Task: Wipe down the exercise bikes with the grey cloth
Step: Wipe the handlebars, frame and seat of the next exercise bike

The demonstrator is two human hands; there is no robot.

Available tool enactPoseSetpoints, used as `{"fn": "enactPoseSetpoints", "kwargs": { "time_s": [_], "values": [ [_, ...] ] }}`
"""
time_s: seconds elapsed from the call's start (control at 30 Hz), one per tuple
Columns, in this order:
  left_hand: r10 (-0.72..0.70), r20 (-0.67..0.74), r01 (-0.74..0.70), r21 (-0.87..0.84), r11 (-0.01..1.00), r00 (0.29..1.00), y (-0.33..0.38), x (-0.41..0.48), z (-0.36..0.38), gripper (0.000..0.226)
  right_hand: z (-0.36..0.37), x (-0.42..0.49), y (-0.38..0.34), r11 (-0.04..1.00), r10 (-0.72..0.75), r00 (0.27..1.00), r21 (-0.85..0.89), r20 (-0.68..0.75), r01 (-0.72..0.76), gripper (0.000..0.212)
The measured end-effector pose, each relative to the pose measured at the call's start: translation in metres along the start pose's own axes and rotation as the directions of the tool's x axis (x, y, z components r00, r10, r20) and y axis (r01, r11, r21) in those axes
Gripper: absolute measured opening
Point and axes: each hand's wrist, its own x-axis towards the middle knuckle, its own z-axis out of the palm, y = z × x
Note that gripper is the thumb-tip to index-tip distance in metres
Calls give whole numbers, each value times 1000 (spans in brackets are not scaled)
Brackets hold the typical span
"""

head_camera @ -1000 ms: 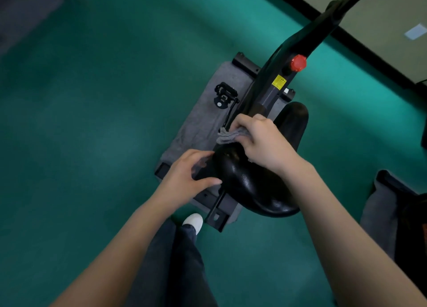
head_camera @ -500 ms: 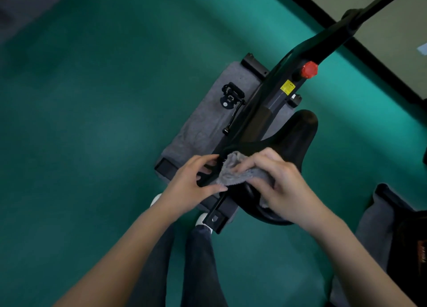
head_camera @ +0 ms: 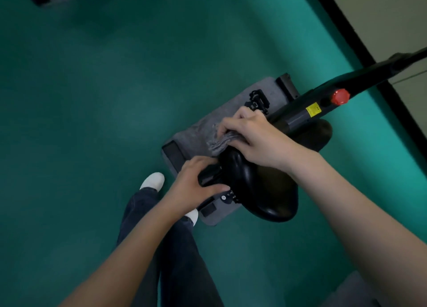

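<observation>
seen from above, a person's right hand [head_camera: 258, 140] clenches the grey cloth [head_camera: 219, 144] against the nose of the black saddle [head_camera: 265, 191] of an exercise bike [head_camera: 323, 94], fingers curled over the bunched fabric. the left hand [head_camera: 194, 182] grips the saddle's left underside, seemingly at its mounting, thumb beneath. the bike stands on a grey mat [head_camera: 203, 126] on a green floor [head_camera: 92, 98], its red knob [head_camera: 339, 96] beyond.

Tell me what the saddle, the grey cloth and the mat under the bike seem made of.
The saddle: smooth black vinyl or moulded plastic, likely; glossy highlights along its curve. The grey cloth: soft fuzzy fabric, perhaps microfibre; it bunches in folds. The mat: grey felt or carpet-like textile, matt and slightly mottled.
</observation>
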Motion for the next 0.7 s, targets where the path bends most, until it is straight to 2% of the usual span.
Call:
{"fn": "enactPoseSetpoints", "kwargs": {
  "time_s": [0.23,0.5,0.57,0.7],
  "values": [
    [90,-97,-92,-16,996,991,-4,-2,5,64,10,-45,-8,995,-58,998,77,-15,59,22],
    [154,-93,-149,67,987,984,0,8,0,77,18,-102,-8,977,-21,999,213,46,11,23],
    [163,-96,-158,59,986,982,-1,8,0,78,11,-109,-5,957,-7,1000,289,-28,14,19],
    [171,-110,-166,53,985,979,-2,8,1,77,1,-87,7,959,78,934,281,-348,25,20]
  ]
}}
